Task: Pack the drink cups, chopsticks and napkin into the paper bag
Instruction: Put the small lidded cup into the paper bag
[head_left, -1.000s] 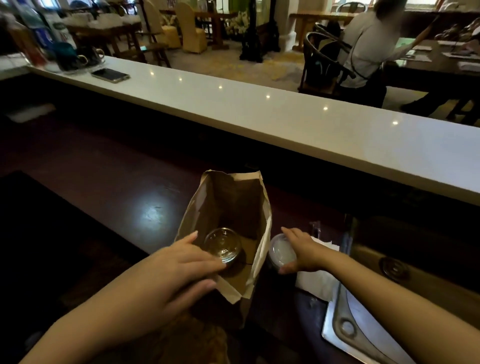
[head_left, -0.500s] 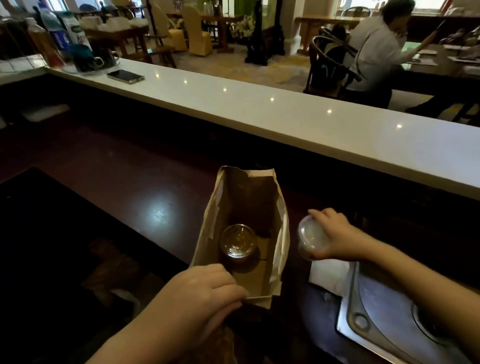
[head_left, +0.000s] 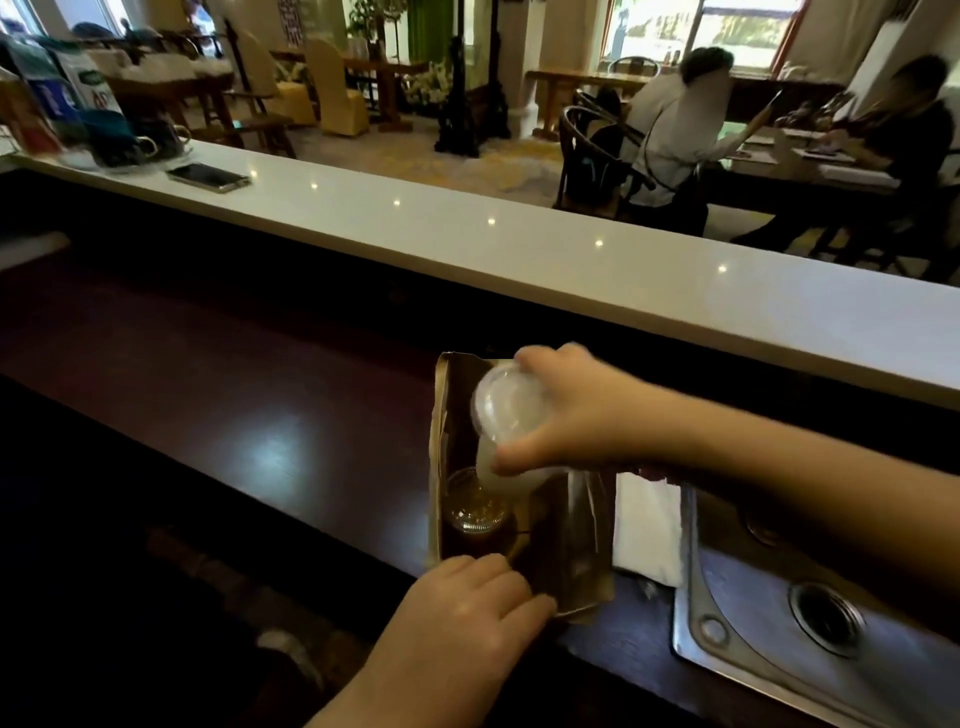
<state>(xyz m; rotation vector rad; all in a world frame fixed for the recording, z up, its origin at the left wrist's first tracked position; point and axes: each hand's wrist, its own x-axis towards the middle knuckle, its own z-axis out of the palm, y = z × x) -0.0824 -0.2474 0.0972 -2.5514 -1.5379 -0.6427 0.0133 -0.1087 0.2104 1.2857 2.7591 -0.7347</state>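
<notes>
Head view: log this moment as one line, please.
right hand: holds pale cup over paper bag | left hand: grips bag's near edge | dark cup: in bag | napkin: outside

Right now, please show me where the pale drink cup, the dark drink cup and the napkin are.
pale drink cup (head_left: 506, 410): head view, on its clear lid.
dark drink cup (head_left: 475, 506): head view, on its lid, inside the bag.
napkin (head_left: 647, 525): head view, on the middle of the white sheet.
</notes>
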